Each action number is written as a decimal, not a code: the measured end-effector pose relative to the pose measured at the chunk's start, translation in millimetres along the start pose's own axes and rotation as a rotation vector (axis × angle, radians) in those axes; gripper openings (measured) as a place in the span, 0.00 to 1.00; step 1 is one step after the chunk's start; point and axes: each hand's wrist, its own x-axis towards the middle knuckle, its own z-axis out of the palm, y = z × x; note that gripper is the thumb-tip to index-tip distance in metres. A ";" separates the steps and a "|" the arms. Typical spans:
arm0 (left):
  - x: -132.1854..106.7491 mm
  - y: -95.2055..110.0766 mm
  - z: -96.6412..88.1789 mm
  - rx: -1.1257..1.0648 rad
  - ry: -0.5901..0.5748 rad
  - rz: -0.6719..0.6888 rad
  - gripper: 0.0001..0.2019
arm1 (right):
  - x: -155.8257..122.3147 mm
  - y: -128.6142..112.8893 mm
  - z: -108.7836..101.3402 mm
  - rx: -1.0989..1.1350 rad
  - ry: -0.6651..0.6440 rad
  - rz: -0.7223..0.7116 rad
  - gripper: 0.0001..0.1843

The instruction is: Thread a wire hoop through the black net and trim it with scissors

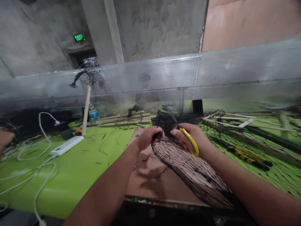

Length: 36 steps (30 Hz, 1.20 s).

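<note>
Near the middle, my left hand (150,136) is closed, its fingers pinching a gathered edge of black mesh netting (191,169). The net drapes from there toward the lower right, under my right forearm. My right hand (190,136) is closed around a pair of scissors (194,147) with a yellow handle loop; the dark blades point up and away to the left. A thin strand loops below my hands over a brown board (150,185). Some of the fingers of both hands are hidden.
A white power strip (68,146) with cables lies left on the green tabletop (94,175). Behind are a water bottle (94,113), an upright stick (86,111) and bamboo poles (124,119). Yellow-black pliers (246,153) lie right. A perforated metal screen (164,78) crosses the back. Another person's hand (6,138) shows far left.
</note>
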 end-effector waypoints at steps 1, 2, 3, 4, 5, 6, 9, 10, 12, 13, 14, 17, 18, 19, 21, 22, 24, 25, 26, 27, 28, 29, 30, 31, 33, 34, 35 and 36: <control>0.7 -0.1 0.4 -0.039 0.026 -0.007 0.18 | -0.5 -1.3 -0.3 0.069 0.052 -0.002 0.20; 1.7 -0.5 0.7 -0.073 0.059 -0.005 0.18 | -0.7 -2.7 -1.0 0.137 0.114 -0.011 0.19; 2.9 -1.6 0.8 -0.104 0.098 0.003 0.18 | -0.7 -3.9 -2.0 0.197 0.177 -0.028 0.19; 4.3 -3.4 0.5 -0.133 0.141 0.014 0.18 | -0.3 -4.6 -3.3 0.244 0.238 -0.052 0.19; 6.0 -5.9 0.0 -0.164 0.185 0.024 0.18 | 0.5 -4.8 -4.9 0.277 0.292 -0.080 0.20; 7.8 -8.9 -0.7 -0.199 0.229 0.031 0.18 | 1.6 -4.3 -6.5 0.300 0.340 -0.110 0.20; 12.8 -18.4 -3.2 -0.299 0.324 0.057 0.17 | 5.1 -0.6 -10.6 0.334 0.452 -0.168 0.19; 13.8 -20.8 -3.7 -0.320 0.346 0.069 0.17 | 5.9 0.8 -11.3 0.334 0.473 -0.176 0.19; 14.4 -23.6 -4.3 -0.338 0.377 0.096 0.19 | 6.7 2.4 -12.1 0.317 0.486 -0.185 0.18; 13.9 -23.9 -4.5 -0.334 0.382 0.115 0.20 | 6.6 2.6 -12.2 0.304 0.479 -0.185 0.18; 13.0 -23.5 -4.5 -0.321 0.378 0.138 0.21 | 6.4 2.2 -12.3 0.293 0.475 -0.183 0.17; 10.1 -20.8 -4.8 -0.208 0.371 0.193 0.26 | 4.9 -1.3 -12.7 0.269 0.489 -0.186 0.17; 9.7 -20.2 -4.8 -0.150 0.378 0.190 0.29 | 4.3 -2.9 -12.9 0.262 0.499 -0.194 0.17; 9.9 -20.0 -4.7 -0.090 0.392 0.176 0.32 | 3.6 -4.4 -13.1 0.255 0.509 -0.203 0.17; 11.8 -21.4 -3.8 -0.023 0.439 0.144 0.31 | 2.0 -6.7 -12.9 0.243 0.510 -0.213 0.16; 13.3 -22.8 -3.0 -0.022 0.469 0.132 0.28 | 1.2 -7.2 -12.4 0.239 0.495 -0.210 0.15; 16.2 -26.2 -1.2 -0.045 0.525 0.119 0.20 | -0.2 -6.1 -9.9 0.241 0.426 -0.194 0.15; 17.3 -27.5 -0.4 -0.051 0.542 0.119 0.17 | -0.7 -4.5 -7.9 0.242 0.371 -0.180 0.14; 18.0 -28.5 0.2 -0.047 0.548 0.122 0.16 | -0.9 -2.2 -5.7 0.241 0.306 -0.161 0.14; 18.3 -28.9 0.5 -0.036 0.548 0.128 0.16 | -0.8 0.6 -3.3 0.230 0.237 -0.143 0.15; 18.2 -28.7 0.7 -0.028 0.547 0.137 0.16 | -0.4 3.8 -1.1 0.208 0.170 -0.129 0.18; 17.9 -28.1 0.6 -0.026 0.551 0.146 0.16 | 0.3 7.0 0.8 0.168 0.114 -0.123 0.21; 17.3 -27.0 0.3 -0.027 0.561 0.150 0.17 | 1.1 9.9 2.3 0.111 0.070 -0.123 0.23; 16.6 -25.7 -0.1 -0.023 0.573 0.151 0.17 | 2.1 12.5 3.1 0.041 0.039 -0.129 0.24; 15.2 -22.8 -0.9 0.001 0.587 0.153 0.18 | 3.9 15.8 3.3 -0.111 -0.005 -0.135 0.22; 14.6 -21.5 -1.2 0.016 0.585 0.158 0.19 | 4.6 16.4 2.9 -0.176 -0.031 -0.128 0.20; 14.1 -20.3 -1.5 0.030 0.576 0.165 0.20 | 5.0 16.5 2.4 -0.225 -0.059 -0.119 0.20; 13.7 -19.2 -1.7 0.035 0.561 0.171 0.20 | 5.1 16.2 2.2 -0.256 -0.087 -0.113 0.20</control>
